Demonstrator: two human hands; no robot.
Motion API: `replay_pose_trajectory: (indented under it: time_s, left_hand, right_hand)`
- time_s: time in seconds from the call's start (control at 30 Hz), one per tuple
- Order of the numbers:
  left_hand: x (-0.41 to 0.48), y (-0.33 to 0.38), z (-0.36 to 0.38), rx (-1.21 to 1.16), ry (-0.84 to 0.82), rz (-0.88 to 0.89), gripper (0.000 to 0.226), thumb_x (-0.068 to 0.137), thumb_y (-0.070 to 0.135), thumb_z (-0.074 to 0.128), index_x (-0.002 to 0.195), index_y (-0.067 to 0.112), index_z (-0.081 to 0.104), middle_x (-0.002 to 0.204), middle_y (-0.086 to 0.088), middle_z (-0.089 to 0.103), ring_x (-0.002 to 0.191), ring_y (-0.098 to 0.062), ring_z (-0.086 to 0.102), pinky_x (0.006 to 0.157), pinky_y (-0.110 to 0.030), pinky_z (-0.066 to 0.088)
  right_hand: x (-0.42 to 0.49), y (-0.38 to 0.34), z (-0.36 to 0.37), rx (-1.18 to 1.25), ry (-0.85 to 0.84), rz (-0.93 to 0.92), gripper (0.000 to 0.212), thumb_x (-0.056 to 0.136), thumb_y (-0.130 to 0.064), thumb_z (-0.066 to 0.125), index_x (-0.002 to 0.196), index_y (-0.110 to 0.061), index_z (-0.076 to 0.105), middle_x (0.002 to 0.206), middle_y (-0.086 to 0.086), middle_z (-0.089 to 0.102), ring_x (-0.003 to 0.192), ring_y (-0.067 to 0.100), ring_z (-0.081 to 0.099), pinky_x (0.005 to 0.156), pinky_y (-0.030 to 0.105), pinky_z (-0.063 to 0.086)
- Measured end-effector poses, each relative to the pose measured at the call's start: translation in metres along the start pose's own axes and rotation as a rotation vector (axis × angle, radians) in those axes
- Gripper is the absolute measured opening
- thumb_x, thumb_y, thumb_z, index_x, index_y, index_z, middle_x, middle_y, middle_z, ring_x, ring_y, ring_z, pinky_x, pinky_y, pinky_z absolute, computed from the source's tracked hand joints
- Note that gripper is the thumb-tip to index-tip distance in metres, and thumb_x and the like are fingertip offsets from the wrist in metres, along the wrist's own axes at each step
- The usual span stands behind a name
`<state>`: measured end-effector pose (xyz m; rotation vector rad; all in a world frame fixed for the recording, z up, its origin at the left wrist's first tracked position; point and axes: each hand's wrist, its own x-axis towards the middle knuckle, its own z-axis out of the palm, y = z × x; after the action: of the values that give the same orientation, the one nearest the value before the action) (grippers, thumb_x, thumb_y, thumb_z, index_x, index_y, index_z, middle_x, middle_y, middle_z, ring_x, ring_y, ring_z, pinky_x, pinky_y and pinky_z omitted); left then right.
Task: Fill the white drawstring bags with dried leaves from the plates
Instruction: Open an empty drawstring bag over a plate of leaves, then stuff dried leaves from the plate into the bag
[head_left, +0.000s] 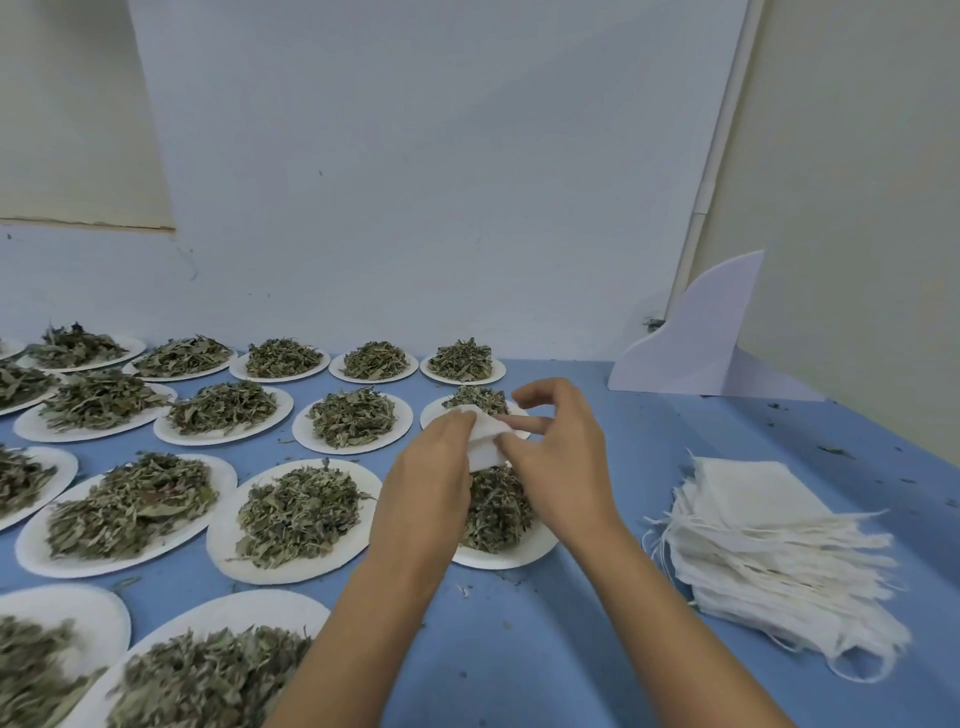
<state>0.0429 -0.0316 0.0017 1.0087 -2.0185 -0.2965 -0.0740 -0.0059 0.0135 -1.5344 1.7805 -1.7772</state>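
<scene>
A small white drawstring bag (485, 439) is held between both hands above a white plate (511, 556) heaped with dried leaves (496, 512). My left hand (428, 483) grips the bag's left side with curled fingers. My right hand (553, 457) pinches its right edge between thumb and fingers, the forefinger arched above. Whether the bag holds any leaves is hidden. A stack of empty white bags (769, 545) lies to the right on the blue table.
Several white plates with dried leaf heaps (298, 512) cover the table's left and middle in rows up to the wall. A white curved stand (696, 343) sits at the back right. Leaf crumbs dot the blue table (597, 649).
</scene>
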Motion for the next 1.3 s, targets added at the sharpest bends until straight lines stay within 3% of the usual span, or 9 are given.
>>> replay_pose_trajectory:
  time_s: [0.13, 0.27, 0.4, 0.53, 0.73, 0.87, 1.03, 1.2, 1.3]
  left_hand:
    - [0.000, -0.006, -0.007, 0.032, 0.041, -0.032, 0.041, 0.092, 0.004, 0.053, 0.132, 0.014, 0.051, 0.126, -0.003, 0.058, 0.109, -0.024, 0.057, 0.086, -0.038, 0.047]
    - [-0.001, -0.005, -0.010, 0.134, 0.204, 0.058, 0.013, 0.083, 0.002, 0.068, 0.096, 0.004, 0.070, 0.089, -0.009, 0.070, 0.074, -0.030, 0.066, 0.055, -0.041, 0.054]
    - [0.000, -0.001, -0.009, 0.061, 0.232, 0.012, 0.026, 0.092, 0.006, 0.058, 0.117, 0.001, 0.066, 0.094, -0.015, 0.072, 0.080, -0.033, 0.068, 0.066, -0.046, 0.055]
    - [0.001, 0.000, -0.008, 0.028, 0.204, -0.045, 0.038, 0.100, 0.012, 0.043, 0.136, 0.006, 0.051, 0.110, -0.013, 0.068, 0.095, -0.030, 0.064, 0.079, -0.044, 0.051]
    - [0.000, 0.002, -0.007, 0.052, 0.214, -0.035, 0.036, 0.096, 0.014, 0.050, 0.132, 0.013, 0.057, 0.100, -0.013, 0.067, 0.084, -0.033, 0.064, 0.071, -0.046, 0.052]
    - [0.002, -0.001, -0.007, -0.057, 0.269, -0.117, 0.032, 0.095, 0.015, 0.052, 0.125, 0.013, 0.062, 0.096, -0.011, 0.070, 0.084, -0.028, 0.065, 0.076, -0.040, 0.052]
    - [0.004, 0.000, -0.005, -0.132, 0.279, -0.184, 0.032, 0.096, 0.018, 0.051, 0.126, 0.013, 0.061, 0.096, -0.009, 0.071, 0.087, -0.025, 0.065, 0.079, -0.037, 0.051]
    - [0.001, 0.003, -0.005, -0.059, 0.269, -0.108, 0.028, 0.094, 0.020, 0.057, 0.118, 0.010, 0.067, 0.090, -0.010, 0.073, 0.083, -0.027, 0.067, 0.074, -0.036, 0.050]
    - [-0.001, 0.007, -0.006, 0.009, 0.253, -0.017, 0.022, 0.089, 0.017, 0.065, 0.108, 0.010, 0.072, 0.083, -0.009, 0.072, 0.070, -0.028, 0.068, 0.062, -0.039, 0.055]
  right_hand:
    - [0.001, 0.006, -0.008, -0.095, 0.035, 0.017, 0.021, 0.074, -0.007, 0.071, 0.079, -0.025, 0.061, 0.077, -0.012, 0.064, 0.074, -0.002, 0.060, 0.065, 0.016, 0.046]
    - [-0.006, 0.010, -0.004, -0.286, 0.052, -0.121, 0.004, 0.081, -0.017, 0.070, 0.082, -0.020, 0.073, 0.080, -0.010, 0.071, 0.077, 0.005, 0.065, 0.073, 0.030, 0.052]
    - [-0.010, 0.008, -0.002, -0.376, 0.140, -0.382, 0.018, 0.086, -0.013, 0.068, 0.103, -0.012, 0.075, 0.094, -0.001, 0.075, 0.081, 0.011, 0.069, 0.075, 0.024, 0.053]
    - [-0.011, 0.007, 0.001, -0.248, 0.023, -0.236, 0.026, 0.092, -0.013, 0.060, 0.116, -0.017, 0.069, 0.089, -0.002, 0.075, 0.065, -0.011, 0.056, 0.064, 0.003, 0.037]
    - [-0.007, 0.008, 0.001, -0.091, 0.027, -0.074, 0.031, 0.089, -0.018, 0.062, 0.118, -0.028, 0.065, 0.104, -0.016, 0.070, 0.094, -0.009, 0.061, 0.085, 0.016, 0.050]
    - [-0.011, 0.004, -0.001, -0.037, -0.077, -0.299, 0.035, 0.081, -0.014, 0.070, 0.108, -0.035, 0.062, 0.128, -0.028, 0.053, 0.117, -0.007, 0.051, 0.095, 0.008, 0.038]
    - [-0.011, -0.003, 0.004, -0.416, 0.093, -0.670, 0.013, 0.076, -0.011, 0.066, 0.080, -0.020, 0.074, 0.133, -0.006, 0.057, 0.116, 0.016, 0.054, 0.096, 0.034, 0.043]
    - [-0.013, -0.007, 0.004, -0.688, 0.096, -0.519, 0.027, 0.088, -0.031, 0.054, 0.077, -0.021, 0.077, 0.129, 0.000, 0.061, 0.125, 0.023, 0.051, 0.108, 0.049, 0.035]
    - [-0.012, -0.005, 0.002, -0.751, 0.152, -0.512, 0.016, 0.085, -0.026, 0.065, 0.075, -0.020, 0.077, 0.123, 0.004, 0.065, 0.120, 0.028, 0.056, 0.104, 0.051, 0.039]
